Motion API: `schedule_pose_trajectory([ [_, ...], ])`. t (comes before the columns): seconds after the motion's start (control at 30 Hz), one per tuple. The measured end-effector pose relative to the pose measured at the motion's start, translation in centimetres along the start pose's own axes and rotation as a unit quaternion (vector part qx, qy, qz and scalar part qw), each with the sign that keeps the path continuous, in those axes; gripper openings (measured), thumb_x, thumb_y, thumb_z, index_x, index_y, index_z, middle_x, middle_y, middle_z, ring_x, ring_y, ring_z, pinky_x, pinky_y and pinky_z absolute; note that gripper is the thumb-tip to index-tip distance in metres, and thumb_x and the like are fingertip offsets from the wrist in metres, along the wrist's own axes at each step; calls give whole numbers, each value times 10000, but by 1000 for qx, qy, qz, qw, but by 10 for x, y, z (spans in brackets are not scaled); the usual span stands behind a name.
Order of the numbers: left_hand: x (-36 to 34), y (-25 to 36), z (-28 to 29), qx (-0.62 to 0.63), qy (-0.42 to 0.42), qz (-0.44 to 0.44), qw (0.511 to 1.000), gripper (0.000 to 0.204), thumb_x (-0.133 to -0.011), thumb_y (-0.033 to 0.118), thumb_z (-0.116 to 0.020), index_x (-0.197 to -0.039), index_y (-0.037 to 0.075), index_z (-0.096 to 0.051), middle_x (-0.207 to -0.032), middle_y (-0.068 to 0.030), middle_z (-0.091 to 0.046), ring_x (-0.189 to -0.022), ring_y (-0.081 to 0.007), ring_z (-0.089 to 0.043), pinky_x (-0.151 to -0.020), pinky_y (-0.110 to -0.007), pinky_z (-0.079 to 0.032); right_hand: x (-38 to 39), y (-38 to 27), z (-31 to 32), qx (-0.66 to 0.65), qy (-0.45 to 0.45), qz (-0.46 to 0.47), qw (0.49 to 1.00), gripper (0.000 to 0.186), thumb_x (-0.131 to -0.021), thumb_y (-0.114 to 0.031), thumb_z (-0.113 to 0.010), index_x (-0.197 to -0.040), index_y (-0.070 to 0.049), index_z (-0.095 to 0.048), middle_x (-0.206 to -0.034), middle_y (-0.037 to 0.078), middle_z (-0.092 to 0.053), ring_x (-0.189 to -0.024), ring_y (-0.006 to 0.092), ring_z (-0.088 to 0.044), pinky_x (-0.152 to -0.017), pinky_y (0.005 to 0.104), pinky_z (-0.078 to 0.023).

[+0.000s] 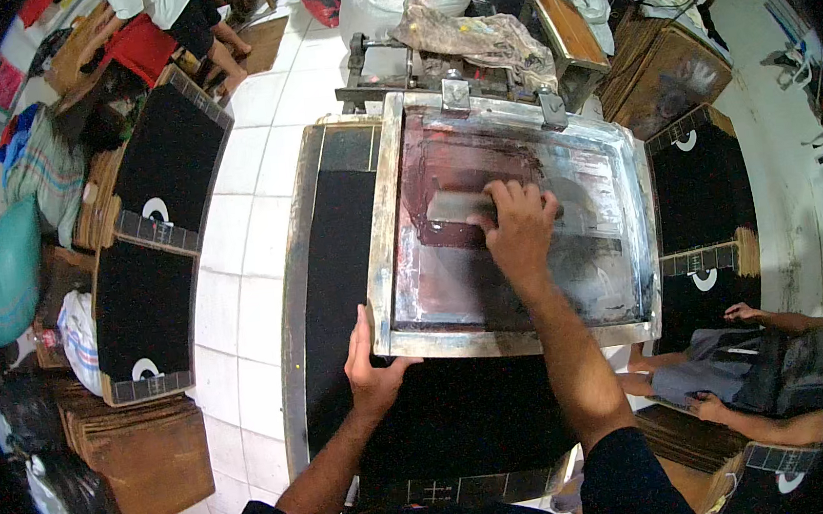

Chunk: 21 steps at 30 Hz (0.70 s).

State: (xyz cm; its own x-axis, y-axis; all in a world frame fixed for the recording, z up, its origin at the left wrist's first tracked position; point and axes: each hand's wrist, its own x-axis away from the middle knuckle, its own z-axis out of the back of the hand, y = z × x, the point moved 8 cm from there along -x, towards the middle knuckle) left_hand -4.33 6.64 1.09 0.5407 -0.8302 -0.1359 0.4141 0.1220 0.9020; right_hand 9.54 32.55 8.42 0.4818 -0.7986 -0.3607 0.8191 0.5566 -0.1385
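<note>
A silk-screen frame (384, 259) with a worn pale border is in front of me, clamped at its far edge. Its mesh carries dark red ink (452, 165) on the left part and greyish smears elsewhere. My right hand (522, 228) grips a squeegee (459, 204) by its upper edge, the blade lying against the inked mesh. With my left hand (372, 370) I hold the frame's near left corner, fingers up its side and thumb along the front edge. Under the frame lies a board with black cloth (336, 234), partly hidden by it.
More boards with black cloth and white curved prints stand at the left (154, 172) and right (698, 173). A stained rag (481, 40) drapes over the hinge bar. One person (783, 362) sits at the right; another (170, 14) is at the far left. Full sacks (2, 273) line the left wall.
</note>
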Motion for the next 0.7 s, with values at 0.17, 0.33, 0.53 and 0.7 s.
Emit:
schedule_pose_trajectory([
  [0.17,-5,-13,10,-5,-7,29,1000,1088,-710,129,-945,-1564,-79,-303,-1446,-262,-528,-1338,-352,-556,-1102,-434,-494,-19,-1,-5,-37,-56,12,998,447,-757,-183,-840,-1166,-134,-669,-1073,54,-671,-1059,289,-587,-958,467,-379],
  [0.33,10,-16,12,-51,-1,44,998,1129,-691,137,-957,-1600,-8,-303,-1445,-218,-552,-1316,-314,-575,-1092,-397,-480,-6,-2,-23,-49,-117,37,991,454,-749,-214,-844,-1155,-114,-666,-1082,68,-673,-1066,304,-596,-950,481,-386],
  [0.53,11,-16,12,-58,2,35,998,1065,-712,131,-946,-1580,-16,-347,-1457,-223,-542,-1346,-327,-549,-1118,-402,-453,-111,29,-75,-41,-76,35,996,549,-753,-246,-826,-1263,-140,-652,-1132,90,-696,-1119,314,-627,-922,532,-422],
  [0.7,11,-13,16,-51,-1,55,997,1042,-710,109,-939,-1577,5,-370,-1460,-216,-542,-1343,-324,-550,-1121,-401,-453,-108,29,-71,-45,-18,17,999,472,-766,-238,-830,-1212,-174,-685,-1102,78,-711,-1112,309,-631,-938,534,-422],
])
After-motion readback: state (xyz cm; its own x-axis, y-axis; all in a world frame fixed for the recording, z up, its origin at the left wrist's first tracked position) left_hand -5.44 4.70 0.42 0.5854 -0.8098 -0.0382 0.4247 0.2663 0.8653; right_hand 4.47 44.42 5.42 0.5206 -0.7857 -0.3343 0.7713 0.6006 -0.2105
